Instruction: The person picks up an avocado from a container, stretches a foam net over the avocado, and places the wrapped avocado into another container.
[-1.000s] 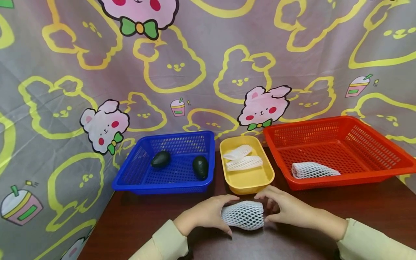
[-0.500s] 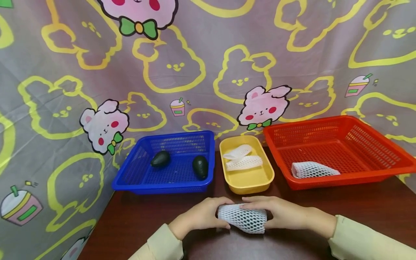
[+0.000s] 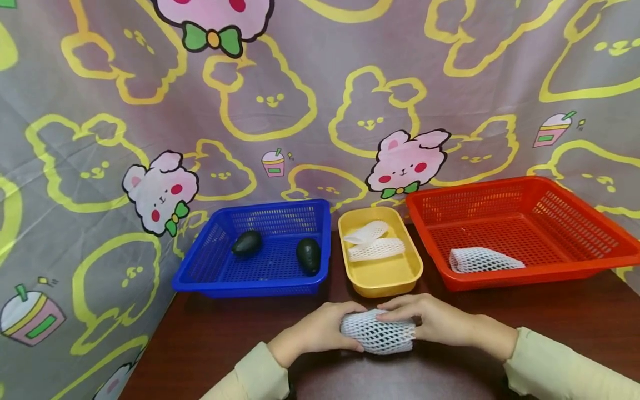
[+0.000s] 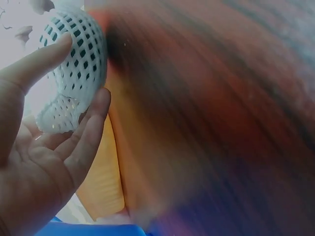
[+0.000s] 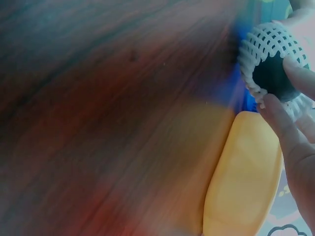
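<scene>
In the head view, a white foam net sleeve lies sideways between my hands above the table, with a dark green avocado inside it. My left hand grips its left end, thumb below and fingers over the top. At the right end my right hand holds the sleeve with thumb and fingers. The right wrist view shows the avocado bare at the sleeve's open end, thumb and a fingertip at the rim. The left wrist view shows the loose end of the netting at my left palm.
A blue basket with two avocados stands at the left. Behind my hands, a yellow tray holds two foam nets. A red basket at the right contains a netted piece. A patterned cloth hangs behind.
My right hand has come left from beside the sleeve's end onto it, its fingers over the top. The sleeve has shifted and tilted slightly; my left hand keeps its grip.
</scene>
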`<control>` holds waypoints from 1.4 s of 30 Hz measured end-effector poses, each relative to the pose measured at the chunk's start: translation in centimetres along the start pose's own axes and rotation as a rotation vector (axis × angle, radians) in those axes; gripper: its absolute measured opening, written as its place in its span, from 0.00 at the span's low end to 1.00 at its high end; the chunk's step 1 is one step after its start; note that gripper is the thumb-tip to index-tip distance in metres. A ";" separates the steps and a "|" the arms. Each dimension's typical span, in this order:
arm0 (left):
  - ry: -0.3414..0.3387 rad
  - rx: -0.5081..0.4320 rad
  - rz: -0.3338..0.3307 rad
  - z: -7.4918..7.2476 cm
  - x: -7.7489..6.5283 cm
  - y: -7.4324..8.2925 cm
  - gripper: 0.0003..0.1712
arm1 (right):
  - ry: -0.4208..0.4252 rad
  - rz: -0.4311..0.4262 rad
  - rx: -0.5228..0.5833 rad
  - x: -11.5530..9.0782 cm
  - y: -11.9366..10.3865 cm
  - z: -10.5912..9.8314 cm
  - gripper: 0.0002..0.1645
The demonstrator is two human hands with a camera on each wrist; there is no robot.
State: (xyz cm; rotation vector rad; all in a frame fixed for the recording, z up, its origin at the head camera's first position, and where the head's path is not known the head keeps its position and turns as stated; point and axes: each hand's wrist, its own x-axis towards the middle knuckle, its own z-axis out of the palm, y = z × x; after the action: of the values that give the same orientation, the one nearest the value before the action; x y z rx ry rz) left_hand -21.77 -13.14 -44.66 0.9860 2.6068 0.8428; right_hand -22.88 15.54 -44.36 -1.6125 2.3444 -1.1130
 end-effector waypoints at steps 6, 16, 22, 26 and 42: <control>0.003 -0.033 -0.010 0.1 0.1 0.4 0.37 | 0.004 0.035 0.029 -0.3 0.4 -0.4 0.28; 0.004 -0.037 -0.036 -0.2 -0.4 -0.1 0.39 | -0.049 0.107 0.052 -0.7 0.6 -0.2 0.36; 0.017 -0.034 -0.008 -0.3 -0.6 -0.3 0.38 | -0.046 0.085 0.033 -0.5 0.7 0.5 0.37; 0.029 -0.065 -0.011 -0.3 -0.6 -0.3 0.36 | -0.024 0.097 0.052 -0.5 0.8 0.6 0.35; 0.023 -0.136 -0.028 -0.1 -0.3 0.2 0.34 | -0.042 0.195 0.316 -1.0 1.3 0.1 0.34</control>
State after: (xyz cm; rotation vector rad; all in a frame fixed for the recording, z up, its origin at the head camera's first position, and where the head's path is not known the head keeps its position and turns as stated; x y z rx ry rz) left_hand -21.48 -13.30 -44.44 0.9064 2.5367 1.0144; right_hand -23.39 16.57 -45.56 -1.2586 2.1124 -1.3108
